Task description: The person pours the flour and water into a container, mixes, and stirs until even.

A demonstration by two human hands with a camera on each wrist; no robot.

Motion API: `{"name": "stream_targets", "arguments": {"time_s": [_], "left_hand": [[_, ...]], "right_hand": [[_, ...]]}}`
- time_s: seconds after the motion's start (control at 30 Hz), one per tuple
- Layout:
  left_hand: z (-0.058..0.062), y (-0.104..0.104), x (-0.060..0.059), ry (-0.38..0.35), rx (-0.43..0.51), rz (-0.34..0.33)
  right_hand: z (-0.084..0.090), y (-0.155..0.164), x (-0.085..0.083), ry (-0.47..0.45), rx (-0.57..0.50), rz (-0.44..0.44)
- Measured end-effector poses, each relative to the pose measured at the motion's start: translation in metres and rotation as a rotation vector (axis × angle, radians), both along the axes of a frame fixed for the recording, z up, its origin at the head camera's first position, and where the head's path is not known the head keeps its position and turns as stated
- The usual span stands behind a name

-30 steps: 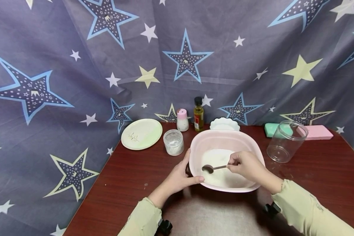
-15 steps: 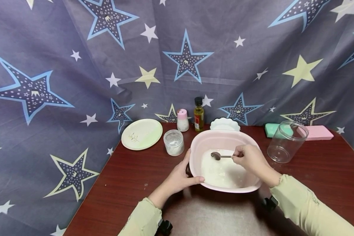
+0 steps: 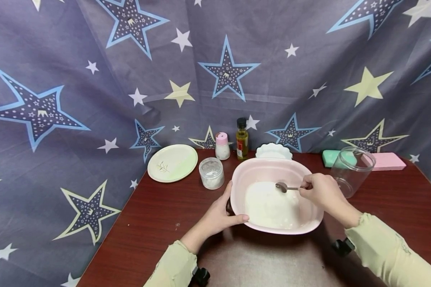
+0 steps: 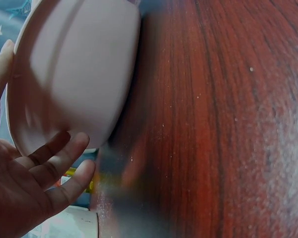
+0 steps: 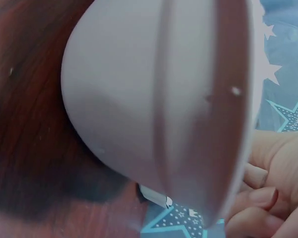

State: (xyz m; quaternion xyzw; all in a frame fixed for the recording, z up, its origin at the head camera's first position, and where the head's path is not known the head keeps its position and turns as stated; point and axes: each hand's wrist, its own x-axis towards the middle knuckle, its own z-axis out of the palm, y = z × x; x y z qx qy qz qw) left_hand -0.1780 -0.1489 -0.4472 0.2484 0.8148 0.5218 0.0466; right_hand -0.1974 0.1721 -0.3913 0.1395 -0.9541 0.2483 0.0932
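The left hand [image 3: 220,213] grips the near-left rim of the pink bowl [image 3: 258,169], thumb over the edge and fingers curled under its wall. The right hand [image 3: 321,191] pinches a spoon [image 3: 285,187] by its handle, the spoon's head just above the white powder [image 3: 269,205] inside. The bowl sits mid-tabletop [image 3: 158,223], a small jar [image 3: 211,173] just left of it.

Makeshift home cooking setup, wooden table [image 3: 158,223], star-print cloth backdrop [image 3: 93,79], oil bottle [image 3: 242,139], plate [image 3: 172,162]
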Motion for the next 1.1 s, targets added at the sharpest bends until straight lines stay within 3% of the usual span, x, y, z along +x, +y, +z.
{"name": "stream_targets", "arguments": {"time_s": [0.03,0.3,0.63,0.87,1.1], "left_hand": [[-0.005,0.0,-0.002,0.008,-0.005,0.004],[-0.005,-0.001,-0.002,0.018,-0.024,0.011],[-0.007,-0.002,-0.002,0.025,-0.042,0.021],[-0.007,-0.002,-0.002,0.024,-0.035,0.016],[-0.003,-0.001,-0.001,0.018,-0.019,0.008]], "right_hand": [[0.002,0.002,0.002,-0.004,0.011,0.001],[0.016,0.01,0.012,-0.012,0.088,0.029],[0.032,0.01,0.025,-0.1,0.188,0.125],[0.037,0.017,0.027,-0.212,0.147,0.208],[0.034,0.02,0.026,-0.257,0.054,0.328]]}}
